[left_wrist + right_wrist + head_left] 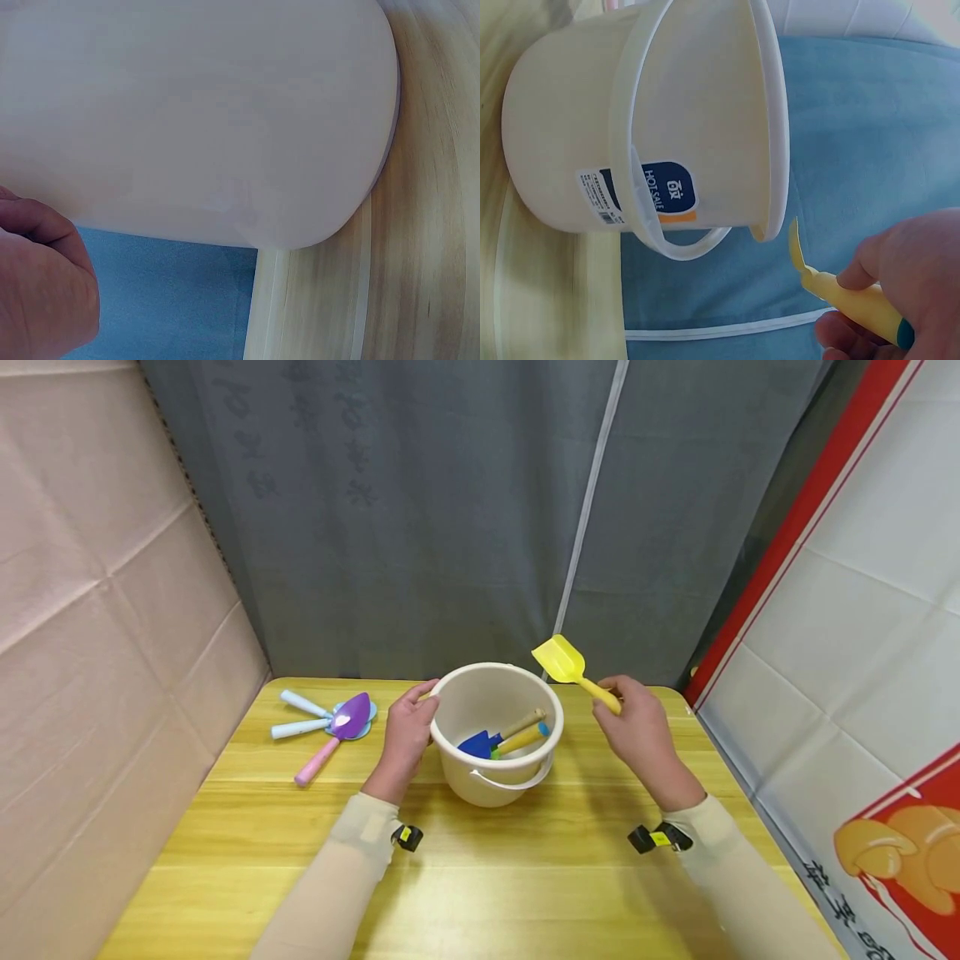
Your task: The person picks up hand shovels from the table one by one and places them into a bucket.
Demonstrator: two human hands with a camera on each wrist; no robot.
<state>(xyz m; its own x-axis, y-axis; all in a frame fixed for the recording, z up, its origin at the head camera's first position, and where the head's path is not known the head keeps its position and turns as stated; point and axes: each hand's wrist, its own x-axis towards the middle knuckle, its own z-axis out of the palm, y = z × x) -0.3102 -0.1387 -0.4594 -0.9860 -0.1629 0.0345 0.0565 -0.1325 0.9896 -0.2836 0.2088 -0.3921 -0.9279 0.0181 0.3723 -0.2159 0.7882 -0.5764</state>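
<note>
A cream plastic bucket stands upright on the table, its handle hanging down at the front. At its left side, my left hand grips the rim. My right hand holds a yellow toy shovel by the handle, with the blade raised just beyond the bucket's right rim. Inside the bucket lie a blue shovel head, a yellow handle with a blue tip, and a tan handle. In the right wrist view the yellow handle shows a teal end.
On the table at left, a purple trowel with a pink handle lies across two light-blue-handled tools. A grey curtain hangs along the back edge. Cloth panels close off both sides.
</note>
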